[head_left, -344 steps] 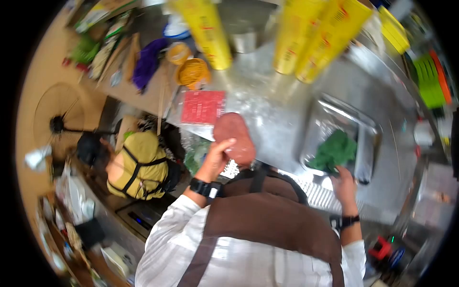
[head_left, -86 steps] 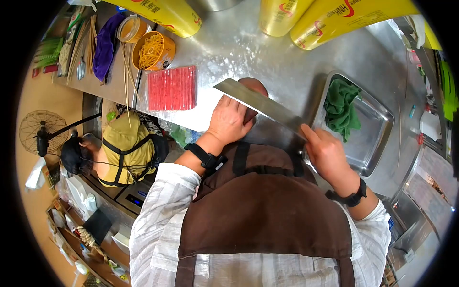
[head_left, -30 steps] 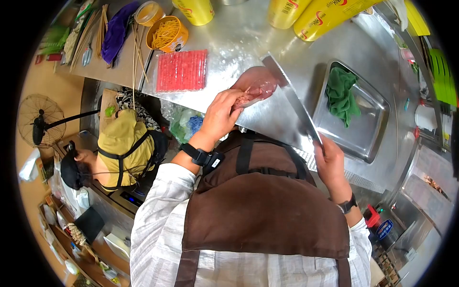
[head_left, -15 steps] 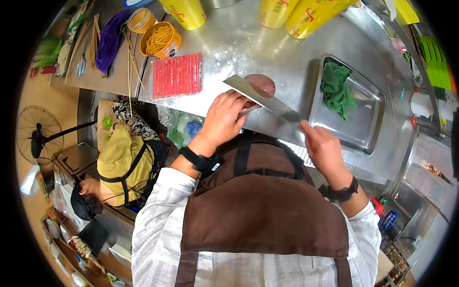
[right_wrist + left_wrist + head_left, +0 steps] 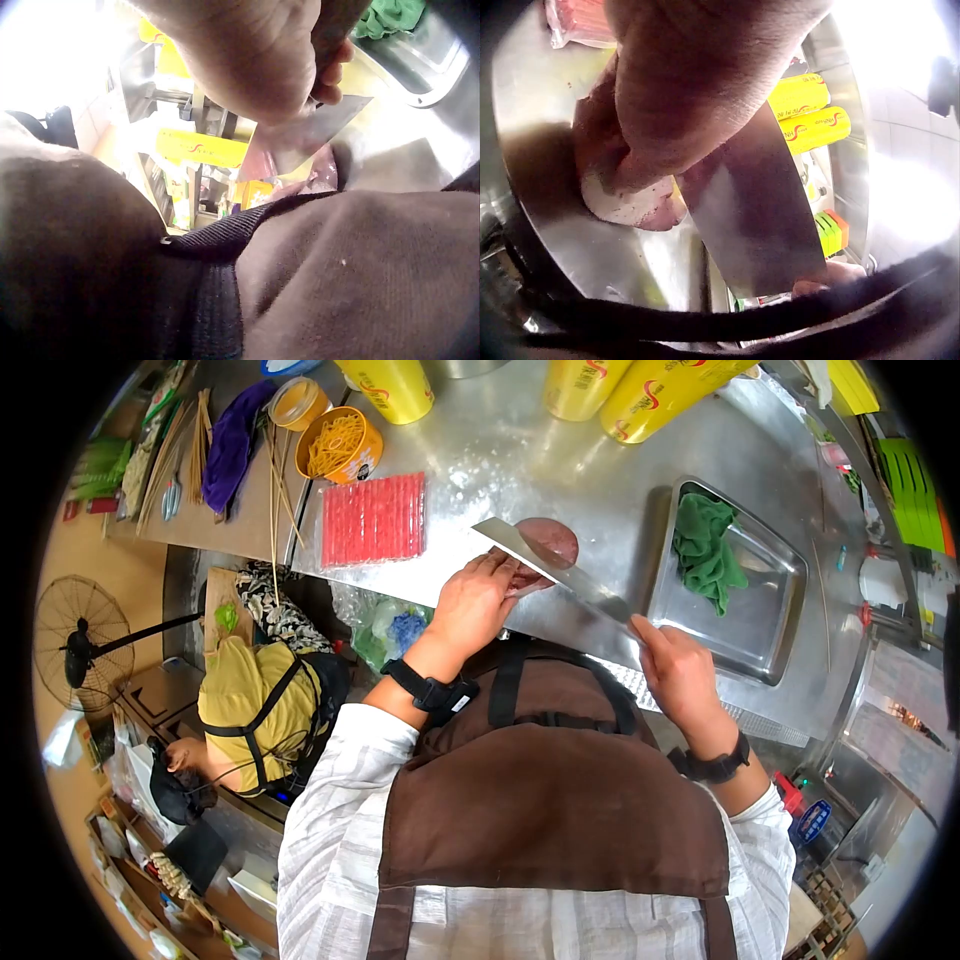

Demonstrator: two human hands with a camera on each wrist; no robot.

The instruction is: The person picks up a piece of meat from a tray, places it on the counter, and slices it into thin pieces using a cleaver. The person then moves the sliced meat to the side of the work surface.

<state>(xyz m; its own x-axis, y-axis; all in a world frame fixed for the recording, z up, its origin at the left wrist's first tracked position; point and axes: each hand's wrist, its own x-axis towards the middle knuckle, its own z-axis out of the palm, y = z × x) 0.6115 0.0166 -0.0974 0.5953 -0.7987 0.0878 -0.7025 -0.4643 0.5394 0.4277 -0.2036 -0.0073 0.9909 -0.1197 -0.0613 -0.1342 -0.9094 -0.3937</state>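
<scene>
My left hand (image 5: 472,603) grips the near end of a rounded, reddish-brown piece of meat (image 5: 550,538) on the steel counter. A broad cleaver (image 5: 585,588) lies slantwise across the meat, its blade tip just beyond the left fingers. Its handle is in my right hand (image 5: 682,672), and the fingers are wrapped round it. The left wrist view shows a pale cut face of the meat (image 5: 626,201) under the curled fingers, beside the blade (image 5: 750,210). In the right wrist view the blade (image 5: 319,135) runs out from below the right hand (image 5: 247,64).
A steel tray (image 5: 765,650) with a green cloth (image 5: 708,550) stands to the right. Left of the meat lies a red wrapped pack (image 5: 372,520), with a tub of yellow strips (image 5: 338,445) behind it. Yellow film boxes (image 5: 655,400) stand at the back. Another person (image 5: 250,710) crouches at left.
Earlier my right hand was at the green cloth while the left held up the meat. A second ago the cleaver stood right of the meat; it has come back left across it.
</scene>
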